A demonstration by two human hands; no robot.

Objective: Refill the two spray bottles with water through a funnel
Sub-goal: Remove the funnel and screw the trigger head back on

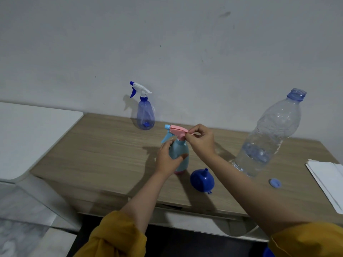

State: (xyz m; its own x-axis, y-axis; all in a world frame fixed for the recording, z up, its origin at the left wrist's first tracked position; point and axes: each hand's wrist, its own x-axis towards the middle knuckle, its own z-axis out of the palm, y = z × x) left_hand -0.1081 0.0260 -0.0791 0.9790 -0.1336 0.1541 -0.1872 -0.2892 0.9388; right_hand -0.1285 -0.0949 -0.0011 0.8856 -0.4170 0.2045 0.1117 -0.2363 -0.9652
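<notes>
A light-blue spray bottle with a pink base stands upright mid-table. My left hand wraps around its body. My right hand pinches the rear of its pink spray head, which sits on the neck. A translucent blue spray bottle with a white and blue trigger stands at the back by the wall, untouched. The blue funnel lies upside down, spout up, just right of the held bottle. A large clear water bottle, uncapped and partly filled, stands to the right.
The wooden table backs onto a grey wall. A small blue cap lies near the water bottle's base. White paper sheets lie at the right edge. A white surface adjoins the table on the left.
</notes>
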